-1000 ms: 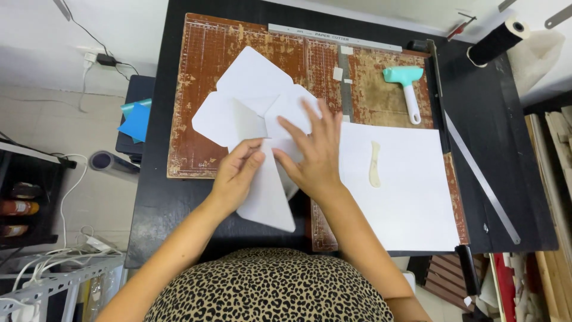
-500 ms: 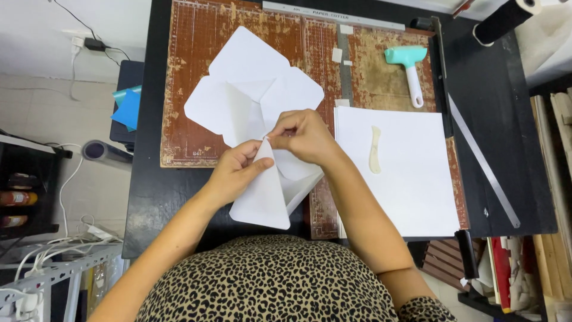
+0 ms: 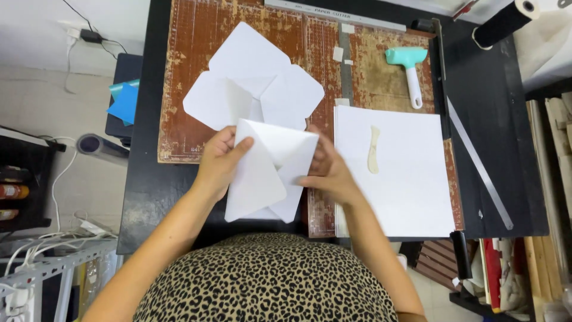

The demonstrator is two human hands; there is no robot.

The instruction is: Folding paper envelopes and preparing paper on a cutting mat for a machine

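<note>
A white folded paper envelope (image 3: 268, 170) with rounded flaps is lifted just above the worn brown cutting mat (image 3: 190, 71). My left hand (image 3: 217, 164) grips its left edge, thumb on top. My right hand (image 3: 325, 170) holds its right side, fingers partly behind the paper. Behind it on the mat lies another white unfolded envelope blank (image 3: 250, 83) with several rounded flaps spread out.
A stack of white sheets (image 3: 405, 185) lies to the right with a cream bone folder (image 3: 373, 149) on it. A teal roller tool (image 3: 410, 68) rests at the back right. A long metal cutter arm (image 3: 476, 167) runs along the black table (image 3: 143, 179). Shelves flank both sides.
The envelope was pressed on the mat with my right hand flat on it; both hands have since picked it up and turned it toward me.
</note>
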